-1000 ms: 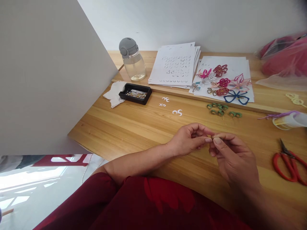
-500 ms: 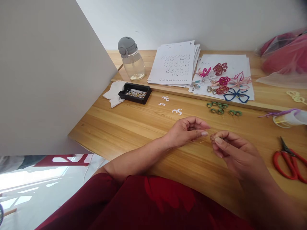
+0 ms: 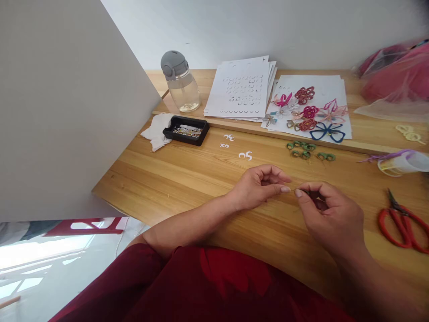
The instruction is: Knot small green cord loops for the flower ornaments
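Observation:
My right hand (image 3: 328, 210) is closed in a pinch over the table, thumb against fingertips. A small dark piece (image 3: 305, 192), mostly covered by the fingers, shows between them; its kind is hard to tell. Just left of it, nearly meeting it, my left hand (image 3: 263, 185) has its fingers curled and its thumb held near the index finger. Something thin and pale seems to be at the left thumb tip, too fine to name. Beyond the hands lie several green coiled loops with fine wire ends (image 3: 303, 147). White crescent-shaped paper cutouts (image 3: 245, 155) rest further left.
Red-handled scissors (image 3: 404, 223) lie at the right, near a tipped plastic cup (image 3: 404, 163). A black tray of beads (image 3: 187, 138), white tissue (image 3: 157, 129) and a water bottle (image 3: 182, 87) stand left. Behind are printed sheets (image 3: 239, 98) and thread-wrapped flowers (image 3: 308, 112).
My right hand has turned slightly, its fingers now more bent over the small piece. The left hand stays nearly where it was. The whole view has shifted a little.

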Demonstrator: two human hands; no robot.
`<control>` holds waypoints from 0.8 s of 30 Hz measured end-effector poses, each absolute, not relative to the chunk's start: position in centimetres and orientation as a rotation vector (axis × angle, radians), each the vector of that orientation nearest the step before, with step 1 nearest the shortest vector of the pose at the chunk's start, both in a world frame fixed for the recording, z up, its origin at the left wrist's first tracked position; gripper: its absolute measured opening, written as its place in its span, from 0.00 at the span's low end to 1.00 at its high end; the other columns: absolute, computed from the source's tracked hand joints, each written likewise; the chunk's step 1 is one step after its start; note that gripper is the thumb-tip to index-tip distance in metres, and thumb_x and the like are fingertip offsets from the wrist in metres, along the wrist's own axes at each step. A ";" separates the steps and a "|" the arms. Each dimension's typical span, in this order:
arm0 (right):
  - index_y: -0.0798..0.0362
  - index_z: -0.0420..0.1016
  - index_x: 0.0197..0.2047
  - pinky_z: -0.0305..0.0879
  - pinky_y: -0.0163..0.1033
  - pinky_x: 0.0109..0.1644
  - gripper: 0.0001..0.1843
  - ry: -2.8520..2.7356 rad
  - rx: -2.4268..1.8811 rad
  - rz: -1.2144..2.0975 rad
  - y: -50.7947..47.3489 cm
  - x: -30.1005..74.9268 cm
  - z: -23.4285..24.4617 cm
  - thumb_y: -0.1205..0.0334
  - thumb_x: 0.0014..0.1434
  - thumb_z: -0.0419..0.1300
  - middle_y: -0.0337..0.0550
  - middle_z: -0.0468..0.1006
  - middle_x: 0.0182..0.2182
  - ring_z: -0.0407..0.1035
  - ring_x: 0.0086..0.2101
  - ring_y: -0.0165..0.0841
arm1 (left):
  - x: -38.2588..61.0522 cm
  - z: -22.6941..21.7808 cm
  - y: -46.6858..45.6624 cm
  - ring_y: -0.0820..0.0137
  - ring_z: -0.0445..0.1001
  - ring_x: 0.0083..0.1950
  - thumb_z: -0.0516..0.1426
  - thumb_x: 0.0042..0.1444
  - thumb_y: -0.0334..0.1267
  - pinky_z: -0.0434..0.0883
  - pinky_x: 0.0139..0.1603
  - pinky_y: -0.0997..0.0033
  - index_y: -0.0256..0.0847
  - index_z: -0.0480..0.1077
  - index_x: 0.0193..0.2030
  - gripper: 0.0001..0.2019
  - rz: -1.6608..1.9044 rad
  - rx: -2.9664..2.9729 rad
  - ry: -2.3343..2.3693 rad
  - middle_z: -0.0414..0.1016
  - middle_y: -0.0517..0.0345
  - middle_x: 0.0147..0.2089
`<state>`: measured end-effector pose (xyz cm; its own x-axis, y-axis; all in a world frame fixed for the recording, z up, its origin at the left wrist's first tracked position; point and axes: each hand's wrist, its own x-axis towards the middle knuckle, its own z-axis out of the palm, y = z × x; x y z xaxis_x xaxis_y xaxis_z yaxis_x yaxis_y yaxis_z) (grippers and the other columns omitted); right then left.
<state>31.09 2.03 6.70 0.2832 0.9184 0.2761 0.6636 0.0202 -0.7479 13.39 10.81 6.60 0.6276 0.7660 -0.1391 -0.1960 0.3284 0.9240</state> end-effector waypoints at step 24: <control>0.46 0.77 0.39 0.63 0.36 0.30 0.05 -1.500 -1.452 0.824 2.3 32.1 7.5 0.56 0.67 0.65 0.36 0.75 0.28 0.67 0.27 0.30 | 13.5 6.5 11.1 0.77 0.73 0.34 0.78 0.41 0.53 0.68 0.43 0.71 0.35 0.76 0.39 0.28 0.694 1.056 0.595 0.77 0.61 0.33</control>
<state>32.08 2.25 7.48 0.0559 0.9890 0.1368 0.4155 0.1015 -0.9039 13.47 11.08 6.49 0.6461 0.7554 -0.1091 -0.2233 0.3237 0.9194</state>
